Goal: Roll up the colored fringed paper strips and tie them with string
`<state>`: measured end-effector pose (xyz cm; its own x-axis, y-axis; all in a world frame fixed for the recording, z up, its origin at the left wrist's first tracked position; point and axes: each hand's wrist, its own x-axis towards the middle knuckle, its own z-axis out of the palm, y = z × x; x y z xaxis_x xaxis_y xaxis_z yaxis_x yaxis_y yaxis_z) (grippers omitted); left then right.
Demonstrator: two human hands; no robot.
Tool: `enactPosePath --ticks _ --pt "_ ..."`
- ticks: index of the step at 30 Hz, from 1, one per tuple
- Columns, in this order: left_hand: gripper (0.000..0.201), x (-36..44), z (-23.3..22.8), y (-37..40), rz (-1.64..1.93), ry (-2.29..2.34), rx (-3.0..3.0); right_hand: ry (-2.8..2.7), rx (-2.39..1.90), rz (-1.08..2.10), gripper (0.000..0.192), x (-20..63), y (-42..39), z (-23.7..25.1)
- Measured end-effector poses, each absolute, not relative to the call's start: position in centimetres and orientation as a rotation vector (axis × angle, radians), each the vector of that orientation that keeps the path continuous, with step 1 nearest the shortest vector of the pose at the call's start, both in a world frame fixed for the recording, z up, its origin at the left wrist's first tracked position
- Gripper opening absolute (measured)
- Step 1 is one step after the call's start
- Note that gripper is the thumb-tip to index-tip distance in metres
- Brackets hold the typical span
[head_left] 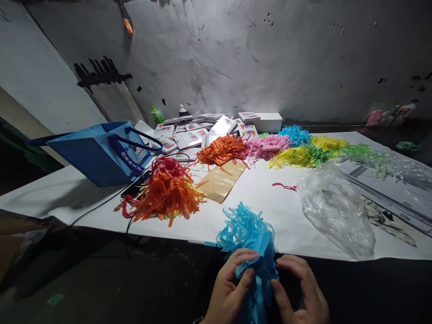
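Both hands pinch blue shredded-paper bundle (249, 238): left hand (231, 288) at 7, right hand (300, 290) at 5. Fingers clamped on strips. Light, soft, tears easily; grip bunched base.

bag (101, 153) left, plastic wrap (334, 211) right

I see a dim room lit by one hard pool of light on the white table (263, 198) and the wall (270, 54) behind; frame corners fall to black, both hands sit in shadow, and edges bow slightly.
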<state>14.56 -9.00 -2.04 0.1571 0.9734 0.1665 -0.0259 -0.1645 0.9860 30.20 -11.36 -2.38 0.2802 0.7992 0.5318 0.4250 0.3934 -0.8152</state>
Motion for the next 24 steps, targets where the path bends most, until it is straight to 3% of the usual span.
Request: enactPosePath --ticks 4,10,15,17,20,24 --pt "0.027 14.9 -2.2 -9.3 1.297 0.949 1.541 -1.437 -1.177 0.054 0.031 28.5 -11.5 -2.8" --pt "0.024 15.0 -2.7 -9.4 1.347 0.935 1.632 -1.476 -1.287 0.064 0.027 28.9 -11.2 -3.9" --pt "0.019 14.0 -1.9 -8.8 1.311 0.879 1.747 -1.643 -1.171 -0.086 0.036 30.6 -10.4 -2.7" --pt "0.019 13.4 -1.5 -8.4 1.283 0.863 1.784 -1.654 -1.115 0.067 0.033 30.9 -10.3 -2.1" --pt "0.028 12.4 -1.2 -7.6 1.271 0.762 1.896 -1.578 -1.099 0.535 0.017 31.0 -10.3 -1.3" --pt "0.038 11.5 -0.4 -6.6 1.145 0.622 2.032 -1.381 -1.188 1.072 0.039 31.4 -10.1 -0.6"
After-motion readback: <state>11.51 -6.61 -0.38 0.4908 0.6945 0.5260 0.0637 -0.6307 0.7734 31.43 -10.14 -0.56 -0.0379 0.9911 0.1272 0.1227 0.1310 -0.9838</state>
